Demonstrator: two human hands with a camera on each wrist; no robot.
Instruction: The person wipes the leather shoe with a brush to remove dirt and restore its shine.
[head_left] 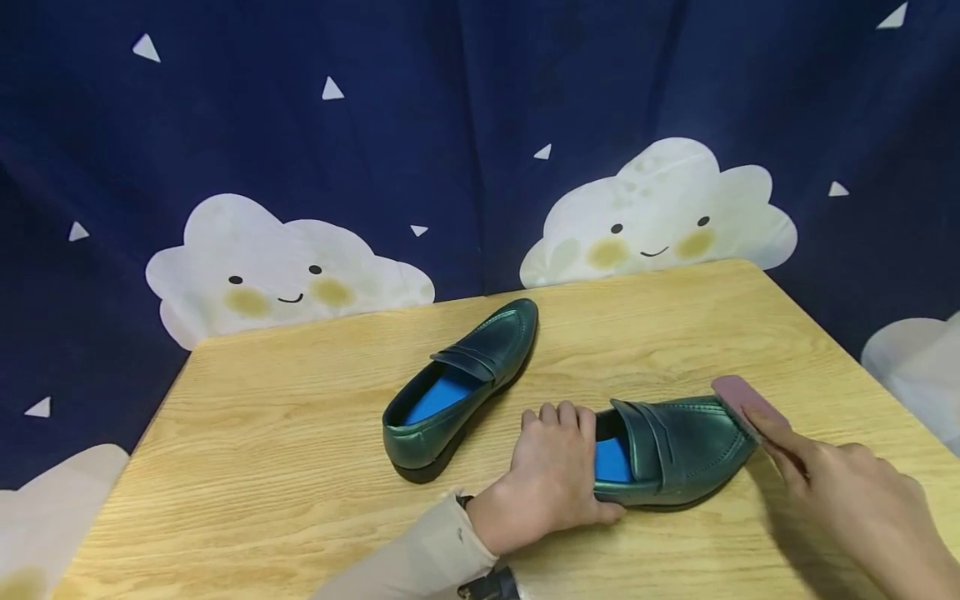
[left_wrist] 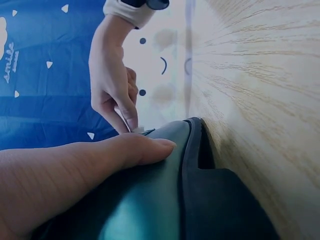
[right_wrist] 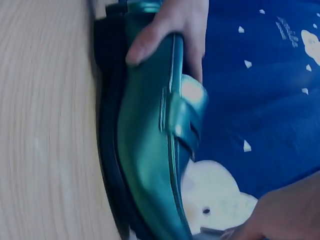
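A dark green loafer [head_left: 697, 450] with a blue insole lies on the wooden table, its toe to the right. My left hand [head_left: 558, 467] grips it round the heel, the thumb [left_wrist: 150, 149] pressed along its side in the left wrist view. Between the fingers and thumb of my right hand [head_left: 862, 492] is a small pink-backed brush [head_left: 750, 406], its pale fuzzy underside against the loafer's toe. In the right wrist view the loafer [right_wrist: 145, 135] fills the middle, the right hand [right_wrist: 285, 210] showing at the lower right corner.
A matching loafer [head_left: 465, 387] stands to the left and farther back, toe pointing away. The wooden table [head_left: 285, 433] reaches back to a dark blue curtain [head_left: 480, 150] printed with smiling clouds and small white triangles.
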